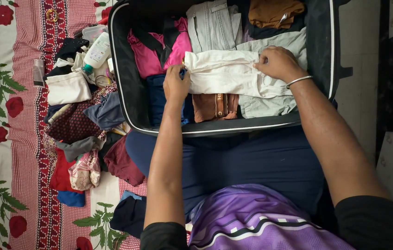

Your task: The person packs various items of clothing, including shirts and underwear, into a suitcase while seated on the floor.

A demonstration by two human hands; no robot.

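An open black suitcase (127, 88) lies in front of me, packed with folded clothes. A cream folded garment (224, 74) lies across the middle of it. My left hand (176, 84) grips the garment's left end, over dark blue cloth. My right hand (277, 62), with a metal bangle on the wrist, pinches its right end. Around it lie a pink top (147, 58), grey jeans (212, 25), a brown garment (273, 11), a rust-coloured piece (215, 106) and a pale grey piece (270, 105).
To the left, a heap of loose clothes (83, 125) lies on a red-and-white flowered bedsheet (15, 139). A white bottle with a teal cap (97, 52) and a small tube (38, 71) lie near it. Pale floor tiles (358, 55) show to the right.
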